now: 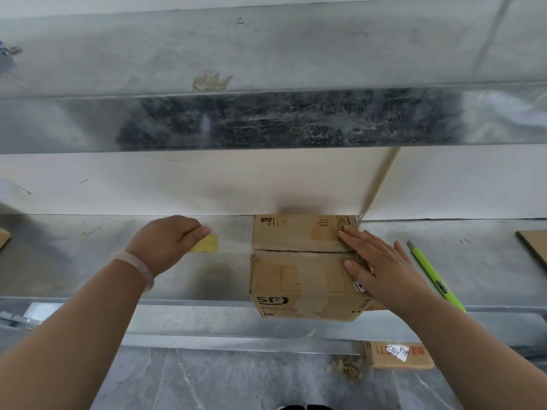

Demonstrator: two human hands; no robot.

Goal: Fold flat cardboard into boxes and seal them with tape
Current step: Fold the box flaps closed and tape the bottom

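Starting on the left: the left hand (171,241) is well left of the cardboard box (299,261), fingers curled together at a yellowish tape strip (207,243). Can't tell if it's actually pinched. The box sits on the metal bench (88,261), flaps closed. The right hand (381,264) lies flat on the box's right side, fingers slightly apart. A green utility knife (432,273) lies right of the box.

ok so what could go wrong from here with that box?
The box seems to overhang the bench front edge. The right hand presses only its right side, so it may tip off.
The top seam is untaped; flaps may spring up while the left hand is at the yellow tape.
The green knife lies beside the right forearm, easily knocked.
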